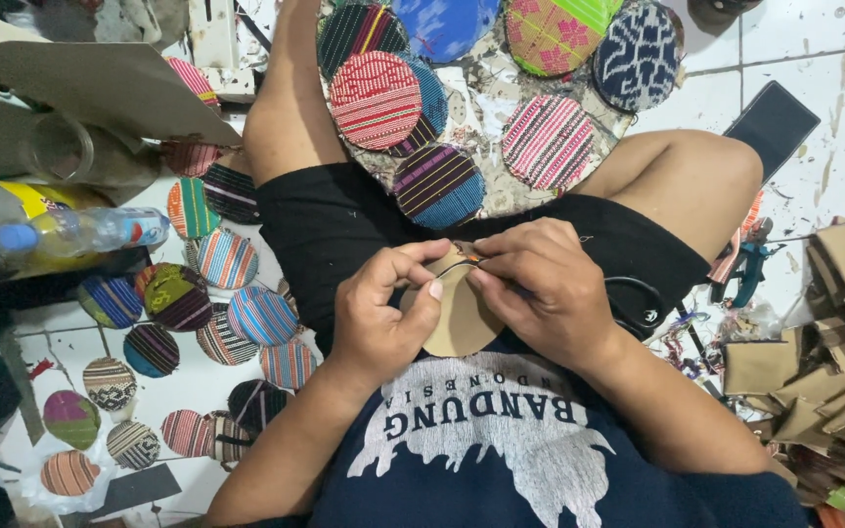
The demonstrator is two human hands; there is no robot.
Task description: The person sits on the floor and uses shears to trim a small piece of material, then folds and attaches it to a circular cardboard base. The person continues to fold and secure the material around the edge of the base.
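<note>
I sit cross-legged on a tiled floor. My left hand (380, 308) grips a round tan cardboard disc (459, 323) over my lap, thumb pressed on its face. My right hand (540, 288) pinches the disc's upper edge, where a thin dark strip or cord (457, 264) and a bit of coloured fabric show. A board (501, 191) between my knees carries several round discs covered in striped woven fabric, such as a red one (376, 98) and a pink one (547, 140).
Many more fabric-covered discs (227, 259) lie on the floor at my left. A plastic bottle (70, 235) and a glass jar (66, 152) lie there too. Cardboard scraps (833, 362) pile up at right, near scissors (747, 269) and a dark flat object (773, 122).
</note>
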